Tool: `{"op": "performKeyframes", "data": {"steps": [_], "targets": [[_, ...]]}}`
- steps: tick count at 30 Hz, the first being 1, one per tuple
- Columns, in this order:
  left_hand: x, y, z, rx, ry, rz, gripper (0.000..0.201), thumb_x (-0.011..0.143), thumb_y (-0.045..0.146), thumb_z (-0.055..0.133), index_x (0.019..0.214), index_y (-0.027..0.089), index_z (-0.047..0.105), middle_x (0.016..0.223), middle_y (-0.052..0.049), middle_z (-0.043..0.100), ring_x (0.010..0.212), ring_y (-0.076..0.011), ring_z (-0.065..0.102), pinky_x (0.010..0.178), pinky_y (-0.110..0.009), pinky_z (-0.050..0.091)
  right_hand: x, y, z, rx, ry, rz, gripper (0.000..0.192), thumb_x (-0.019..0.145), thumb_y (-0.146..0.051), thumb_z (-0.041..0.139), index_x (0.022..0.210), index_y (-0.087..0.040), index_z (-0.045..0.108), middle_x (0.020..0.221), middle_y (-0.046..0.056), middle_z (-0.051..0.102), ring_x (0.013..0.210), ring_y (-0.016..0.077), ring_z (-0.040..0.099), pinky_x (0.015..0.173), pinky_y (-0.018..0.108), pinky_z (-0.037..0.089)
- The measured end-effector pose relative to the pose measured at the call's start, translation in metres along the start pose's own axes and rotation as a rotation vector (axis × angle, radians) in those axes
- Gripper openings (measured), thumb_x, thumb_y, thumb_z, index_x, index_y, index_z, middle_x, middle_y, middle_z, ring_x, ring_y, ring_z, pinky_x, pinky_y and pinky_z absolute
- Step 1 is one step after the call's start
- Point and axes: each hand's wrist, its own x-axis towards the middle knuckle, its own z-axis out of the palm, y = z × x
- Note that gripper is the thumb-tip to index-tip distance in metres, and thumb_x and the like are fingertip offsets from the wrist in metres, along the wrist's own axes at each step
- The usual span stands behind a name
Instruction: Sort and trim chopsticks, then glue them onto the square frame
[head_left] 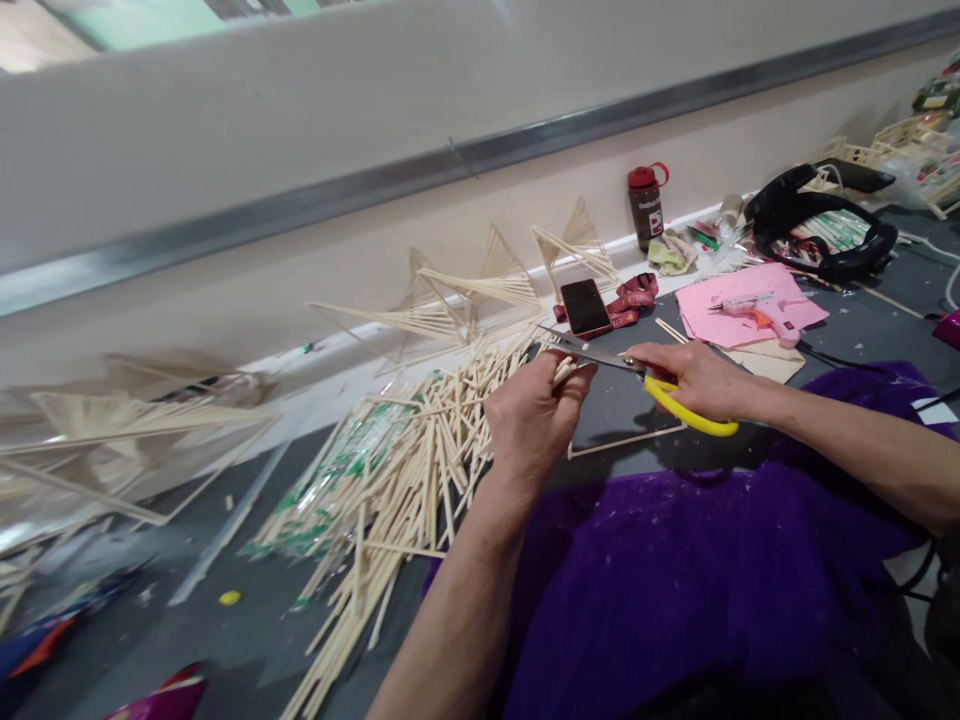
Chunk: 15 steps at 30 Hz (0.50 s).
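The left hand (529,410) is curled tight around some held sticks (568,370), just over the tabletop (262,640), and the right hand (694,380) grips the scissors (611,357), with their blades right by those sticks. The work looks partly done: pointy stick shapes (480,285) stand by the wall, but a big pile of loose sticks (427,450) is not joined up yet. I count one pair of scissors, one glue gun (781,322), one phone (585,305) and one bottle (646,218). There are too many loose sticks to count, and I cannot tell how many the left hand has.
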Motion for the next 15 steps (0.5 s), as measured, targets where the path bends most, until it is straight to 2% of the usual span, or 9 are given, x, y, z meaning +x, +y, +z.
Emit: {"op": "performKeyframes", "data": {"steps": [6,10,15], "targets": [[-0.0010,-0.0042,0.0000,0.010,0.056,0.075,0.023,0.090,0.032,0.058,0.072,0.019,0.064,0.061,-0.001,0.061,0.058,-0.0139,0.056,0.058,-0.024,0.036,-0.0020,-0.0037,0.0010,-0.032,-0.013,0.048,0.048,0.080,-0.036,0.067,0.124,-0.019,0.057,0.085,0.000,0.062,0.070,0.0132,0.051,0.063,0.024,0.032],[-0.0017,-0.0053,0.0036,-0.011,0.074,0.157,0.018,0.090,0.029,0.057,0.078,0.020,0.067,0.066,-0.002,0.064,0.064,-0.0161,0.061,0.060,-0.025,0.038,-0.0025,-0.0055,0.0007,-0.039,-0.006,0.037,0.054,0.079,-0.046,0.071,0.123,-0.020,0.056,0.090,0.001,0.063,0.072,0.0138,0.053,0.064,0.024,0.033],[-0.0055,-0.0033,0.0091,-0.017,0.098,0.184,0.015,0.089,0.025,0.057,0.083,0.020,0.070,0.069,-0.004,0.067,0.069,-0.0174,0.065,0.063,-0.025,0.042,-0.0030,-0.0061,0.0015,-0.006,-0.025,0.050,0.060,0.078,-0.048,0.072,0.128,-0.020,0.054,0.099,0.004,0.064,0.081,0.0168,0.057,0.070,0.027,0.038]]}}
